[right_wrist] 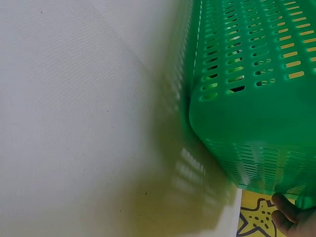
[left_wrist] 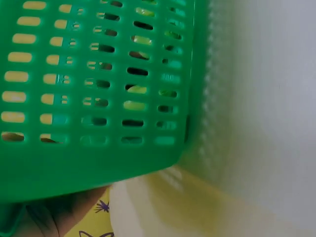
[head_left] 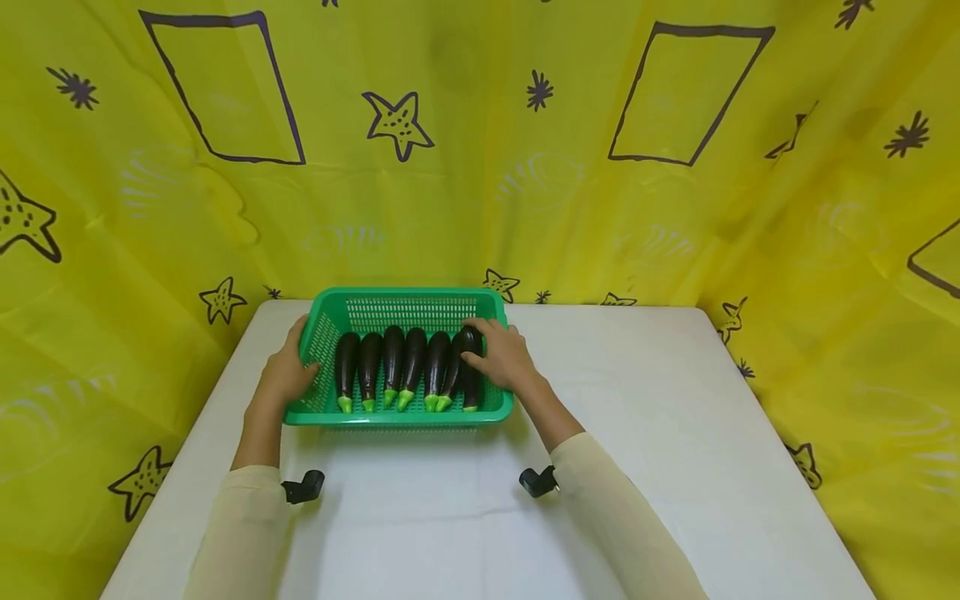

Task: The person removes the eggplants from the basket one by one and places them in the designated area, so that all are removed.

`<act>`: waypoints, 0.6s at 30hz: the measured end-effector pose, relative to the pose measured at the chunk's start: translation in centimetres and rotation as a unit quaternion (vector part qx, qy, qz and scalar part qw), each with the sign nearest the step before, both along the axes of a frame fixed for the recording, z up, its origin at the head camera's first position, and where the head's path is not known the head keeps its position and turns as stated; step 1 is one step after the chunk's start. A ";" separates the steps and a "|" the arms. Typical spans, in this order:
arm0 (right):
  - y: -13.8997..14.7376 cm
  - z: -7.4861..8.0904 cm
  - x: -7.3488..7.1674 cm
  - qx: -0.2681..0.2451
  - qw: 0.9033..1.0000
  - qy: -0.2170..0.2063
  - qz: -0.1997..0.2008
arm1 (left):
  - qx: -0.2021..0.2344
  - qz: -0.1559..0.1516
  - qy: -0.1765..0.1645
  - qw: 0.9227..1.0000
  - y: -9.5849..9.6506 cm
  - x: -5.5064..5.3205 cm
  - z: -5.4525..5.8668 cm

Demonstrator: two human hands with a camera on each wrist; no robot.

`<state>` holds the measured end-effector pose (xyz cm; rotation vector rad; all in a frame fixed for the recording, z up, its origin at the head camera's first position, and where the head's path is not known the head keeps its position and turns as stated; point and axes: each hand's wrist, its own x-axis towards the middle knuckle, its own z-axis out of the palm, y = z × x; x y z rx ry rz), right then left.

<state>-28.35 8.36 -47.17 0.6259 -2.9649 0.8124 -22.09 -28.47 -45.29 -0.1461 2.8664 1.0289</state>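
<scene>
At the near edge of the worktop (head_left: 615, 400), two cream sleeves (head_left: 622, 512) are reached inward, and a small black device (head_left: 303, 487) is worn at the left wrist, with a matching one (head_left: 537, 482) at the right. The worktop's surface is white and faintly textured, marked by a thin crease and, in the right wrist view, by tiny dark specks and a soft shadow beside the basket.

The green basket (head_left: 390, 418) is placed toward the far edge, nearer the far left corner than the far right one. Its long axis is aligned roughly with the far edge. Inside, seven dark eggplants (head_left: 369, 371) are laid side by side in a row; their green stem ends are pointed at the near edge and their long axes run near to far, several slanted slightly rightward at the far end.

The left end of the basket is gripped by the left hand (head_left: 288, 367), its thumb hooked inside the wall. The right end is held by the right hand (head_left: 504, 354), its fingers curled over the rim; whether the rightmost eggplant is also pinched cannot be told.

Behind the far edge and along both sides, a yellow curtain (head_left: 480, 225) is hung, printed with starfish (head_left: 399, 125) and dark four-sided outlines (head_left: 693, 96).
</scene>
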 end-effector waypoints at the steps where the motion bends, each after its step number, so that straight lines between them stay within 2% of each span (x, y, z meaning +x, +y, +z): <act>1: 0.0 0.0 0.1 -0.003 1.000 -0.001 0.000 | 0.008 0.003 -0.003 1.000 0.0 0.0 0.0; 8: -0.2 -0.3 0.4 -0.018 1.000 -0.010 0.010 | 0.024 0.007 -0.032 0.999 -0.3 0.3 -0.4; 14: 0.0 -0.1 0.2 -0.009 1.000 -0.021 0.005 | 0.010 -0.001 -0.029 1.000 -0.2 0.1 -0.3; 18: 0.1 0.1 0.0 0.003 1.000 -0.013 0.006 | 0.012 -0.003 -0.023 1.000 0.0 0.0 -0.1</act>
